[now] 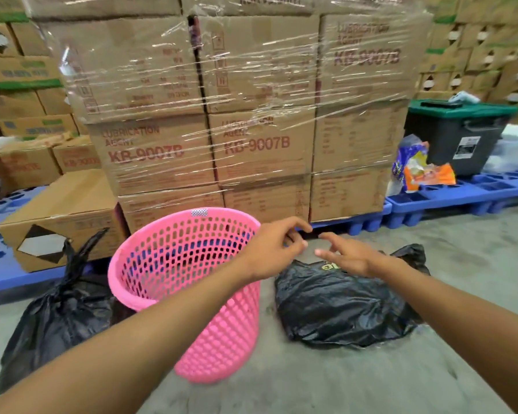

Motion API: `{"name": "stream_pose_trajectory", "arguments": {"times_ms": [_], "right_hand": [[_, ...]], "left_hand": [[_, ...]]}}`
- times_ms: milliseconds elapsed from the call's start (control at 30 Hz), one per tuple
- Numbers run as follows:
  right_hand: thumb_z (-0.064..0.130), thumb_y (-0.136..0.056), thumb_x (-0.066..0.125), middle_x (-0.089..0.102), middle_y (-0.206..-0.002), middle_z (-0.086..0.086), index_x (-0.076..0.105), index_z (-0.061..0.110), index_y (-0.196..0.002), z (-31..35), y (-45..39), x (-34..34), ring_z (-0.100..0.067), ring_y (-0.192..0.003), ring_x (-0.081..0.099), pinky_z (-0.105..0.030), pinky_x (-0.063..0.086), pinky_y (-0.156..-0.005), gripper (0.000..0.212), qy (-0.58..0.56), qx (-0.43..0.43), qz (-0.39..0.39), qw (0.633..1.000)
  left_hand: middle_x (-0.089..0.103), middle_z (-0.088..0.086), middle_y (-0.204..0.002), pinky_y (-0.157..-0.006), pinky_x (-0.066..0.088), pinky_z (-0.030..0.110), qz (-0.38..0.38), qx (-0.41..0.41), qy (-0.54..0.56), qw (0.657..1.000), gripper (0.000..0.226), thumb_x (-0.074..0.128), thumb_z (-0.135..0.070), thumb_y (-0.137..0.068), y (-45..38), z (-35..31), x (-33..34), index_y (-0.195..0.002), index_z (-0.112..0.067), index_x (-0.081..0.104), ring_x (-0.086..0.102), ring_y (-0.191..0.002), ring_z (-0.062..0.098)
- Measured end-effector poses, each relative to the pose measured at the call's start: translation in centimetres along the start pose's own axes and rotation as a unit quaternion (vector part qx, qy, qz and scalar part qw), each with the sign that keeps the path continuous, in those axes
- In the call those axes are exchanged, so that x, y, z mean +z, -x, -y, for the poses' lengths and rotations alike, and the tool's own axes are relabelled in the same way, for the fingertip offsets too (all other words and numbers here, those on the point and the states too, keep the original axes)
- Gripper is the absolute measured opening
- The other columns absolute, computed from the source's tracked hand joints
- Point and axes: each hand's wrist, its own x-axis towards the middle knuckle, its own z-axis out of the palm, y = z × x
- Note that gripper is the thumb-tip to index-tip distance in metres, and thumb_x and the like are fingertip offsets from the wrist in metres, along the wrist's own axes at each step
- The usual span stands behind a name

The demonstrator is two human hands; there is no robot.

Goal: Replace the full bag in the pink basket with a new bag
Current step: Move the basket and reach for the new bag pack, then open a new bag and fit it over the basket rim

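The pink basket [189, 282] stands upright on the concrete floor [371, 377], with no bag visible inside; its perforated wall shows through to the far side. A tied, full black bag [57, 321] rests on the floor touching the basket's left side, its knotted neck pointing upward. A second black bag [341, 306], flat and crumpled, lies on the floor just to the right of the basket. The left hand [269, 249] hovers above the basket's right rim with its fingers loosely curled, thumb and fingertips drawn toward each other; it grasps nothing visible. The right hand [350, 255] is extended above the upper edge of the flat bag, fingers spread and released, not gripping the bag; contact between palm and bag cannot be determined. The two hands are near each other, fingertips apart. Behind the basket stands a stack of shrink-wrapped cartons [251, 115] on a blue pallet [365, 224]. A dark bin with a green lid [458, 135] stands on another pallet at the far right.
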Motion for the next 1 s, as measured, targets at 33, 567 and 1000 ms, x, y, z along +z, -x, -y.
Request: {"name": "stream_pose_trajectory", "arguments": {"times_ms": [33, 567, 1000], "right_hand": [[0.098, -0.055, 0.02, 0.059, -0.133, -0.01, 0.033, 0.024, -0.145, -1.8, -0.4, 0.7, -0.026, -0.119, 0.056, -0.042, 0.042, -0.1, 0.118, 0.015, 0.026, 0.002, 1.0], [0.034, -0.093, 0.059, 0.043, -0.147, -0.021, -0.028, 0.016, -0.148, -23.2, -3.1, 11.9, -0.04, -0.125, 0.051, -0.047, 0.045, -0.103, 0.105, -0.432, 0.351, -0.113, 0.823], [0.027, -0.078, 0.071, 0.057, -0.119, -0.012, 0.065, 0.026, -0.09, -20.2, -0.8, 10.9, -0.034, -0.117, 0.047, -0.04, 0.042, -0.098, 0.014, -0.034, 0.348, -0.227, 0.909]], "left_hand": [[0.067, 0.005, -0.087, -0.075, 0.049, 0.025, 0.039, -0.022, 0.037, 0.998, 0.027, 0.06, -0.023, -0.089, -0.8, 0.0, 1.7, -0.116, -0.021, 0.062, 0.063, -0.078, 0.013], [0.045, 0.015, -0.15, -0.098, 0.051, 0.042, 0.067, -0.481, 0.092, 0.869, 0.1, 0.048, -0.061, -0.085, -4.7, 18.9, 22.6, -0.154, -0.024, -0.013, 0.054, -0.126, 0.038], [0.063, 0.015, -0.104, -0.085, 0.051, 0.038, -0.147, -0.42, 0.121, 0.887, 0.037, 0.058, -0.006, -0.077, -5.1, 15.8, 18.9, -0.114, -0.008, 0.05, 0.061, -0.097, 0.033]]}}
